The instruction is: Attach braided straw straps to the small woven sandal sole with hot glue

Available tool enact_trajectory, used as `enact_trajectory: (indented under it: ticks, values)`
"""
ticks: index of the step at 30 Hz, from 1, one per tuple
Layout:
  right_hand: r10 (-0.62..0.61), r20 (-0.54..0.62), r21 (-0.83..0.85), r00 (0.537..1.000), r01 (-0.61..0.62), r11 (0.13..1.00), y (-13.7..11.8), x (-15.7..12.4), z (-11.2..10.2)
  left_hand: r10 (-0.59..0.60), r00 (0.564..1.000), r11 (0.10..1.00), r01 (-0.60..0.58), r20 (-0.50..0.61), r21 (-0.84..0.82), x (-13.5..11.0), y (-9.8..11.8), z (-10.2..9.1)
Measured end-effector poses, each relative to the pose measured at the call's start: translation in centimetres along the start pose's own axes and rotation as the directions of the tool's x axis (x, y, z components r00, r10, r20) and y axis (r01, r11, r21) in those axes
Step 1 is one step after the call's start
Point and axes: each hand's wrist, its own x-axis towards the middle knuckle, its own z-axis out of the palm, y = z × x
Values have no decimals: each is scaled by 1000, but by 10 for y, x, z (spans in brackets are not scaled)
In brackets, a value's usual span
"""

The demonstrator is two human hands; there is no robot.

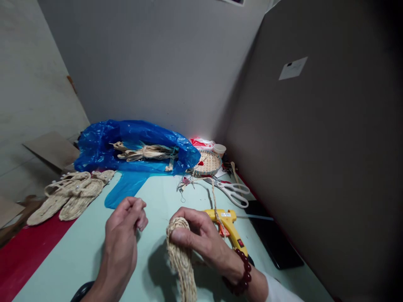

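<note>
My right hand (201, 239), with a dark red bead bracelet at its wrist, grips the upper end of a woven straw sole (184, 268). The thumb presses on its face while the fingers go behind it. The sole's lower end runs out of the picture. My left hand (124, 228) is to the left of the sole, apart from it, its fingers curled in against the thumb; anything inside them is hidden. Just beyond my right hand lies a yellow glue gun (231, 228). A thin straw cord (215, 197) passes over the glue gun.
Finished straw sandals (78, 191) lie at the left edge. At the back, a blue plastic bag (135, 130) holds straw bundles (145, 152). White-handled scissors (234, 193), a round woven basket (208, 163), a cup (219, 149) and a black tablet-like slab (273, 239) are on the right.
</note>
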Motion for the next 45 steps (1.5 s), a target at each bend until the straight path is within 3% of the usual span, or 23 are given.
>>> enact_trajectory:
  ticks: [3,6,12,15,18,21,24,32,37,42,45]
  values:
    - [-25,3,55,1000,25,998,-2,1,-2,-135,978,991,131,157,37,-5,-1,4]
    - [-60,-25,92,998,62,994,-4,4,-6,-254,913,967,246,319,67,-16,0,9]
    - [-119,-107,96,987,130,987,-9,8,-15,-322,827,929,370,460,-15,-26,7,3]
    - [-125,-146,79,981,138,987,-8,8,-16,-273,852,958,281,446,49,-31,9,4]
    - [-131,-180,36,975,140,989,-7,8,-15,-151,927,975,82,343,208,-36,9,8]
    - [-130,-194,-8,972,131,991,-9,8,-14,-35,966,920,-69,257,386,-41,8,10]
    - [-121,-196,-48,973,114,992,-12,7,-13,32,974,859,-141,222,493,-43,6,9]
    - [-194,-200,-184,960,158,970,-13,4,-10,119,964,782,-239,239,576,-45,3,10]
    - [-170,-262,-247,950,104,963,-10,5,-11,58,956,818,-210,287,536,-44,-2,12]
    - [-84,-89,-132,992,72,989,-9,9,-22,29,962,859,-163,272,485,-39,-5,9]
    - [-83,-88,-109,993,73,991,-9,11,-23,27,953,845,-184,303,502,-32,-6,2]
